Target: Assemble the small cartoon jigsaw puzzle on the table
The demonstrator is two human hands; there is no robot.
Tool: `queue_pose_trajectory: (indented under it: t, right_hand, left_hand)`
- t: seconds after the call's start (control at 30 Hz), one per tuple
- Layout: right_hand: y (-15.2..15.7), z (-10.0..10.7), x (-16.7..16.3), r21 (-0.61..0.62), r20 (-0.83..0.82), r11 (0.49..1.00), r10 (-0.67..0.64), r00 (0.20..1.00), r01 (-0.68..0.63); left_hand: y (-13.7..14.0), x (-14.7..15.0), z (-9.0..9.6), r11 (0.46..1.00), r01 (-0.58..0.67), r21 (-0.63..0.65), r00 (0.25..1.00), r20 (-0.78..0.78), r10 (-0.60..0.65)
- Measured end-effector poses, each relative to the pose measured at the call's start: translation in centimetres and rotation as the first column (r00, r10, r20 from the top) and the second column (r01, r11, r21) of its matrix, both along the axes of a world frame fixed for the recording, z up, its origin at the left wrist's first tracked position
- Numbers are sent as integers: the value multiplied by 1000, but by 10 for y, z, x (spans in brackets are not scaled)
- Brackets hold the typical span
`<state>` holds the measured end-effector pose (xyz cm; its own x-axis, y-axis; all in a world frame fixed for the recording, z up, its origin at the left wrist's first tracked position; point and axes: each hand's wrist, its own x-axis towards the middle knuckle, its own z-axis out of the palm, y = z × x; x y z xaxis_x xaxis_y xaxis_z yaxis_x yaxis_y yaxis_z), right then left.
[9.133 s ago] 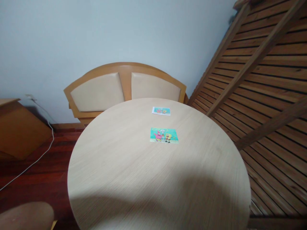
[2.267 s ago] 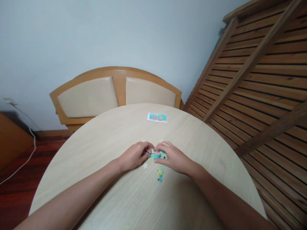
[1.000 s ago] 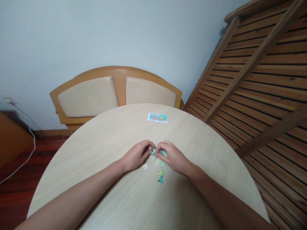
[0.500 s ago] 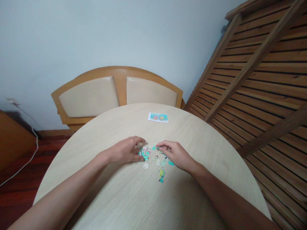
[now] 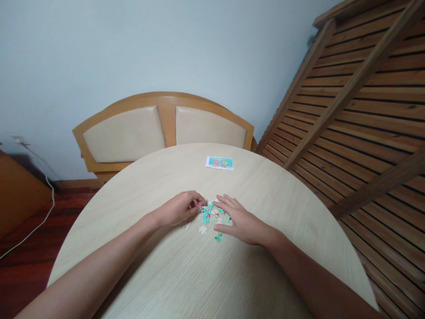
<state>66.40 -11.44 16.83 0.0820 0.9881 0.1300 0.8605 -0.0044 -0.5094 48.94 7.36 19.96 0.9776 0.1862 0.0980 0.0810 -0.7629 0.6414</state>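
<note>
"Across the near tabletop (image 5: 192,274), where are the puzzle pieces (image 5: 206,218)?"

"Clustered loosely between the left hand (image 5: 179,208), fingers curled narrow (gripping one? I can't tell), and the right hand (image 5: 242,223), fingers spread wide."

"Any advice?"

"Nudge lightly, I'd say; keep pieces flat. Beyond lies the picture card (image 5: 220,163), then the padded panel (image 5: 124,135)."

1. Puzzle pieces (image 5: 206,217) lie on the tabletop (image 5: 162,270).
2. Just left of the puzzle pieces: the left hand (image 5: 181,207).
3. Just right of them: the right hand (image 5: 244,222).
4. Behind them, on the tabletop: a card (image 5: 219,163).
5. Farther behind them: a headboard (image 5: 169,119), then the wall (image 5: 149,44).
6. Well right of them: a slatted panel (image 5: 375,126).
</note>
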Motion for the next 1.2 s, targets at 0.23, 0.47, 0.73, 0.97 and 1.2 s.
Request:
queue_pose_trajectory:
  t: [0.23,0.47,0.73,0.97,1.2]
  right_hand:
    - [13,-2,7,235,-59,972,28,998,-14]
    - [3,-3,7,64,52,998,-29,998,26]
    - [14,0,-3,238,-114,971,42,993,-14]
    - [19,-5,7,313,-289,934,-79,954,172]
    - [18,-3,16,316,-353,925,-94,931,213]
  left_hand:
    - [6,2,2,988,-29,-149,997,69,39]
    - [3,-6,2,980,77,184,997,6,-80]
    - [-10,7,-4,989,-19,150,999,47,12]
    - [-6,3,7,988,-144,48,987,72,141]
    - [-3,0,7,982,-75,174,997,35,70]
